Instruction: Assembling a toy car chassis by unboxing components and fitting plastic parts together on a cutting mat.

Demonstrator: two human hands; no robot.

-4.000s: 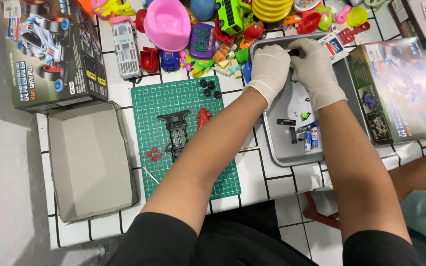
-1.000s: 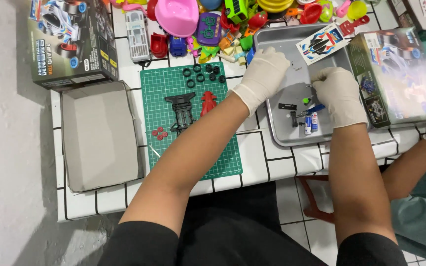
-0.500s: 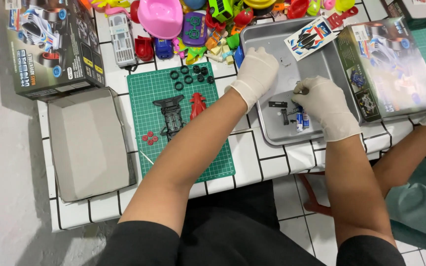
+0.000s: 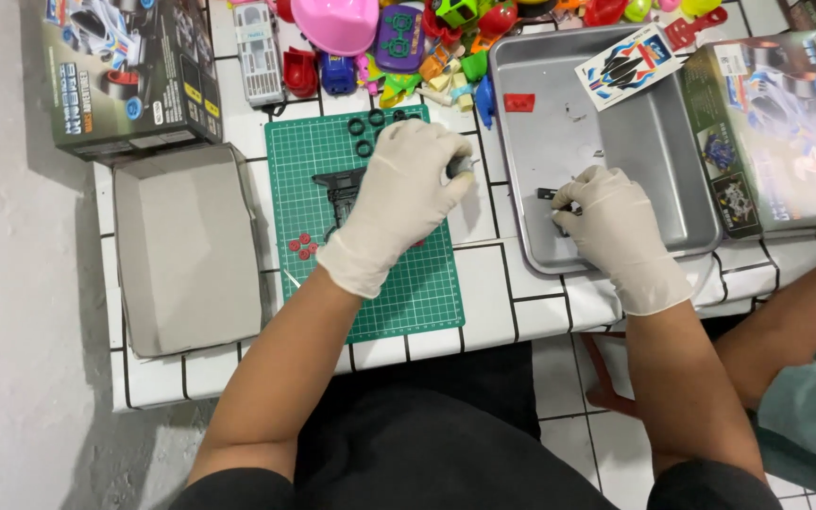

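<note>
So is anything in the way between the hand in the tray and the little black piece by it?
Nothing visible. The right hand is already down in the metal tray, its fingertips right at the small black part. The tray floor around them is bare.

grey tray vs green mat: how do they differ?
The metal tray is grey with raised walls; the cutting mat is green, flat and gridded. The right hand rests in the tray among small parts; the left hand is over the mat, above a black chassis. Both lie on the tiled table.
</note>
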